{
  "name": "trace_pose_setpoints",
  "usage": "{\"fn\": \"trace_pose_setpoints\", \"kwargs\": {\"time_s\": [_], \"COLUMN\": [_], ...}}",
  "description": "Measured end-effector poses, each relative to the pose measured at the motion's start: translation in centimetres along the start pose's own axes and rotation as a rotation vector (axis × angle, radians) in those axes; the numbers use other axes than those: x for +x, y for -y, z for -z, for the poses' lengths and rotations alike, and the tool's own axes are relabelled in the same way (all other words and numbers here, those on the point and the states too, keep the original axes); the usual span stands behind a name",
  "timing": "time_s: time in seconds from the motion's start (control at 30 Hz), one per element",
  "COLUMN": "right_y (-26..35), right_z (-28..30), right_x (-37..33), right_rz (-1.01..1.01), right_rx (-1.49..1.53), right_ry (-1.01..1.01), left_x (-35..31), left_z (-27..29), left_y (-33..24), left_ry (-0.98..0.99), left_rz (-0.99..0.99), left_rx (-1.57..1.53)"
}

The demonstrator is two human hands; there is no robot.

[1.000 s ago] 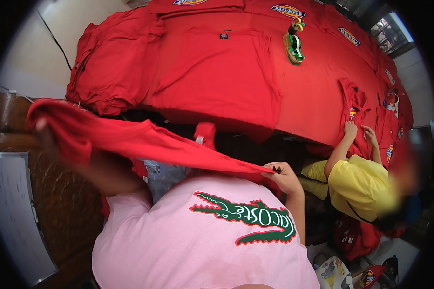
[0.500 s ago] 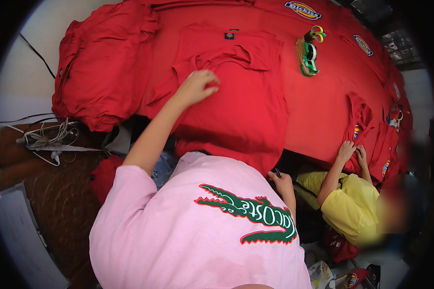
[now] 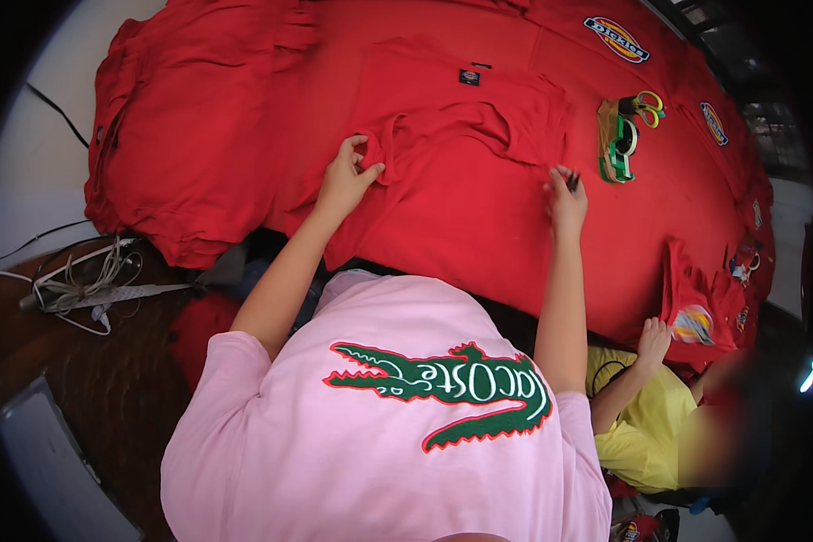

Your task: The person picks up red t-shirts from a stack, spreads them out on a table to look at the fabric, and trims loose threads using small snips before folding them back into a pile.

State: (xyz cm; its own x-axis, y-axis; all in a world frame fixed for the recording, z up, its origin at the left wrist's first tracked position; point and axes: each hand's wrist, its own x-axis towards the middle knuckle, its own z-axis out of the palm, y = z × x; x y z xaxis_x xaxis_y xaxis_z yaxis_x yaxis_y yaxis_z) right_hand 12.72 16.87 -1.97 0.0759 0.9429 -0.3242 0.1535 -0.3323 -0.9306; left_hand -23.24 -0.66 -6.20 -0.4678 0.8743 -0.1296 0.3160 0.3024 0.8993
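Observation:
A red shirt [image 3: 465, 212] lies spread on the table in front of me, its neckline bunched and a dark label showing inside the collar. Fingers of my left hand [image 3: 341, 181] are curled on a raised fold of the cloth at the shirt's left shoulder. At the shirt's right side is my right hand [image 3: 566, 206], slightly blurred, closed round a small black tool [image 3: 573, 182] whose kind I cannot make out. Its fingertips are close to the cloth; whether they touch it I cannot tell.
A heap of red garments [image 3: 185, 135] is at the left. Yellow scissors [image 3: 648, 108] and a green tape dispenser [image 3: 618, 155] sit on the red-covered table to the right. A person in yellow [image 3: 646, 434] handles a red garment there. Tangled white cables [image 3: 90, 285] lie at the left.
My right hand has come up from the table's front edge to the shirt's right side, carrying the black tool. My left hand has taken hold of the shoulder cloth. The view has shifted.

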Motion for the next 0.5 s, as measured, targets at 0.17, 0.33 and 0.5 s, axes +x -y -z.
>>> {"fn": "trace_pose_setpoints", "kwargs": {"time_s": [0.17, 0.33, 0.5], "right_y": [-0.6, -0.3, -1.8], "right_z": [-2.6, -2.8, -0.4], "right_x": [4.7, 5.4, 4.6], "right_rz": [-0.069, 0.055, 0.192], "right_rx": [-0.051, -0.061, -0.068], "right_ry": [0.105, 0.051, 0.023], "left_x": [6.6, 10.5, 9.3], "left_z": [3.4, 1.0, -9.3], "left_y": [-6.4, -11.4, -11.4], "left_ry": [-0.040, -0.099, 0.393], "left_rz": [-0.059, -0.328, -0.202], "left_rx": [-0.657, -0.436, -0.196]}}
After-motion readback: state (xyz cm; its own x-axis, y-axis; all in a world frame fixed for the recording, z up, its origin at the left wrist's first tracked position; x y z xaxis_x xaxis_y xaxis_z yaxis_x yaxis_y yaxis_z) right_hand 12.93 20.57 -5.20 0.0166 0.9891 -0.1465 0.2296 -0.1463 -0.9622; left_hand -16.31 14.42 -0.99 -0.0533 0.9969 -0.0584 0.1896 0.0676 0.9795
